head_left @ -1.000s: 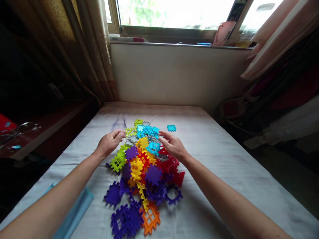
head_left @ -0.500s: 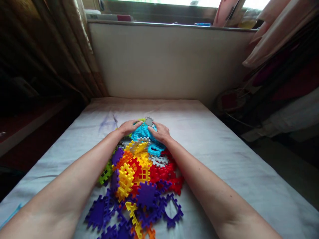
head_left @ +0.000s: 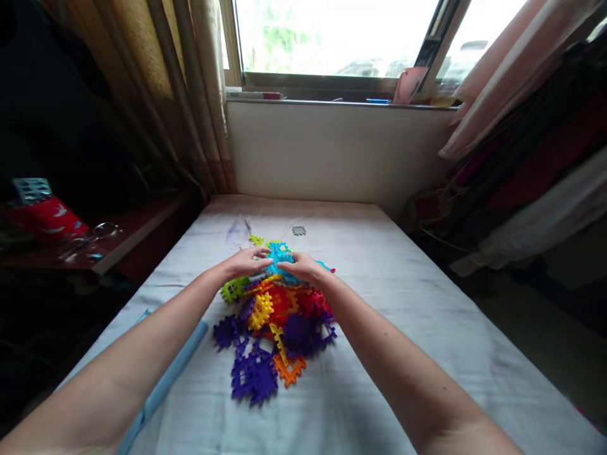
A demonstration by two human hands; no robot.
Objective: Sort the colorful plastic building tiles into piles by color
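The left hand (head_left: 251, 261) and right hand (head_left: 304, 267), loosely curved, half hide blue pieces (head_left: 279, 251) on the pile (head_left: 284, 300); I can't tell what's gripped. The grey piece (head_left: 298, 231), between them before, lies beyond.

Bright window (head_left: 332, 38) glare, dim corners, stretched edges, hands (head_left: 275, 261) perhaps slightly blurred

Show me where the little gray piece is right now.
In the head view, the gray piece lies alone on the white sheet, just beyond the pile's far end, toward the pale wall.
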